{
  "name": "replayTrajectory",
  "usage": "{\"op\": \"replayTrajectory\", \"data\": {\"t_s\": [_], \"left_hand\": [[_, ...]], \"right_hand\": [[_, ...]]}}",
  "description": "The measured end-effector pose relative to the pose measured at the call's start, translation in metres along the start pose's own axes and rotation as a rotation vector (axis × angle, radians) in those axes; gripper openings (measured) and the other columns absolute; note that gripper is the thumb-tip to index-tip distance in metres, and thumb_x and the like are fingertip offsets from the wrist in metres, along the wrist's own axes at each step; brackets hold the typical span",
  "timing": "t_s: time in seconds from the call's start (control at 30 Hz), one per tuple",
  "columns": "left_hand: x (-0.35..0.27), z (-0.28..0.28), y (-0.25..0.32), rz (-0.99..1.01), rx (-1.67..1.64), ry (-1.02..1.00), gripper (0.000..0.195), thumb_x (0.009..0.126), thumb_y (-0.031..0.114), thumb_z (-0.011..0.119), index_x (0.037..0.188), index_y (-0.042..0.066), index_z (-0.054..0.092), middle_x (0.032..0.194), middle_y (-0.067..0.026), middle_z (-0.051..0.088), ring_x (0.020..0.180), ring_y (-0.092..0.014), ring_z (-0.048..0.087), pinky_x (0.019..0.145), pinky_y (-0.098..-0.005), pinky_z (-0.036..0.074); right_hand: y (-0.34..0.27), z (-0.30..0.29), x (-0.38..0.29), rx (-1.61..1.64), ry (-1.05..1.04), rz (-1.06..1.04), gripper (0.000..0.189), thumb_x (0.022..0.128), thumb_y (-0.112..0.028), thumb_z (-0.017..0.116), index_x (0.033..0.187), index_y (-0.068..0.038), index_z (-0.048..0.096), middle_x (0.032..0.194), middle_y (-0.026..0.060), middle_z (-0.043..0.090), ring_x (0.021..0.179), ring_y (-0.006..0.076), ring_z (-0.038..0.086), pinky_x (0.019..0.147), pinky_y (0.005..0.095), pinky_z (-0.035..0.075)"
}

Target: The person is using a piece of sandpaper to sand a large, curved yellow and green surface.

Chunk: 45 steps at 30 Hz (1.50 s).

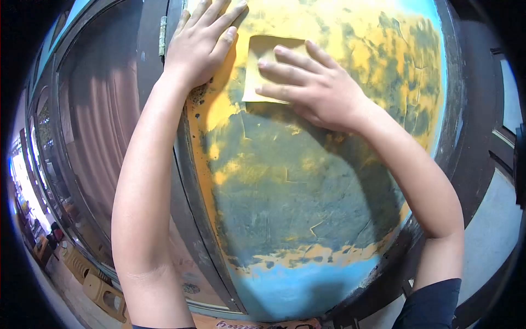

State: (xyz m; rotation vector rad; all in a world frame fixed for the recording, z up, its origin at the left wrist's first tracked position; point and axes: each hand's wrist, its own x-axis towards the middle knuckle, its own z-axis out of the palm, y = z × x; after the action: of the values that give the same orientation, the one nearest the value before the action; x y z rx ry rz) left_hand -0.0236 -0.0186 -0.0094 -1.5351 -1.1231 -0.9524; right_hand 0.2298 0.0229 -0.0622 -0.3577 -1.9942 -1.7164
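My right hand (328,88) lies with fingers spread on a square yellow sheet, apparently sandpaper (255,80), and presses it against the wall panel (283,197). The sheet's upper and left edges stick out past my fingertips. Worn yellow paint, dark grey-green patches and fine cracks cover the panel, with light blue along its bottom and right margins. Higher up on the left, my left hand (201,45) rests flat where the panel meets the dark door frame (197,242); it holds nothing. Its fingertips reach the top of the picture.
A metal hinge (162,36) sits on the frame beside my left wrist. Left of it is a glass pane (98,61) with a pinkish curtain (104,119) behind. Plastic stools (102,294) stand low at left. A dark frame (464,103) borders the panel's right.
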Motion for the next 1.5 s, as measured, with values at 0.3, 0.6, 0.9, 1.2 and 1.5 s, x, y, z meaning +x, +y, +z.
{"op": "replayTrajectory", "data": {"t_s": [0.3, 0.6, 0.9, 1.2, 1.5], "left_hand": [[0.007, 0.054, -0.045, 0.25, 0.154, 0.386, 0.051, 0.108, 0.035, 0.035, 0.159, 0.034, 0.041, 0.168, -0.002, 0.033, 0.156, -0.032, 0.027, 0.127, -0.0531, 0.017], [0.006, 0.051, -0.041, 0.24, 0.157, 0.392, 0.05, 0.109, 0.035, 0.034, 0.159, 0.034, 0.041, 0.169, -0.002, 0.032, 0.156, -0.032, 0.026, 0.127, -0.0516, 0.017], [0.006, 0.051, -0.041, 0.226, 0.113, 0.382, 0.051, 0.109, 0.033, 0.033, 0.159, 0.033, 0.042, 0.168, -0.002, 0.033, 0.156, -0.031, 0.026, 0.128, -0.0497, 0.016], [0.009, 0.052, -0.043, 0.255, 0.137, 0.406, 0.05, 0.109, 0.034, 0.035, 0.158, 0.033, 0.043, 0.168, -0.0024, 0.034, 0.156, -0.032, 0.027, 0.127, -0.0518, 0.017], [0.008, 0.053, -0.043, 0.259, 0.122, 0.396, 0.05, 0.109, 0.035, 0.034, 0.158, 0.033, 0.042, 0.168, -0.0025, 0.033, 0.156, -0.032, 0.026, 0.128, -0.0521, 0.016]], "right_hand": [[0.004, -0.007, -0.003, -0.024, -0.087, -0.026, 0.056, 0.1, -0.037, 0.063, 0.152, -0.044, 0.045, 0.163, -0.0065, 0.041, 0.153, 0.0206, 0.034, 0.129, 0.0528, 0.019], [0.008, -0.003, -0.001, 0.043, 0.008, 0.039, 0.054, 0.098, -0.034, 0.065, 0.149, -0.045, 0.049, 0.161, -0.007, 0.043, 0.153, 0.0194, 0.035, 0.13, 0.052, 0.02], [0.017, -0.004, 0.003, -0.057, 0.003, 0.103, 0.055, 0.097, -0.033, 0.066, 0.149, -0.043, 0.049, 0.162, -0.0063, 0.042, 0.153, 0.0189, 0.033, 0.13, 0.0518, 0.019], [0.018, -0.008, -0.002, -0.047, -0.016, 0.067, 0.054, 0.098, -0.04, 0.065, 0.149, -0.044, 0.048, 0.162, -0.0066, 0.042, 0.153, 0.0194, 0.034, 0.13, 0.053, 0.018], [0.012, -0.009, -0.008, -0.017, -0.033, 0.075, 0.051, 0.101, -0.038, 0.061, 0.15, -0.044, 0.048, 0.162, -0.0071, 0.042, 0.154, 0.0188, 0.032, 0.13, 0.0516, 0.017]]}}
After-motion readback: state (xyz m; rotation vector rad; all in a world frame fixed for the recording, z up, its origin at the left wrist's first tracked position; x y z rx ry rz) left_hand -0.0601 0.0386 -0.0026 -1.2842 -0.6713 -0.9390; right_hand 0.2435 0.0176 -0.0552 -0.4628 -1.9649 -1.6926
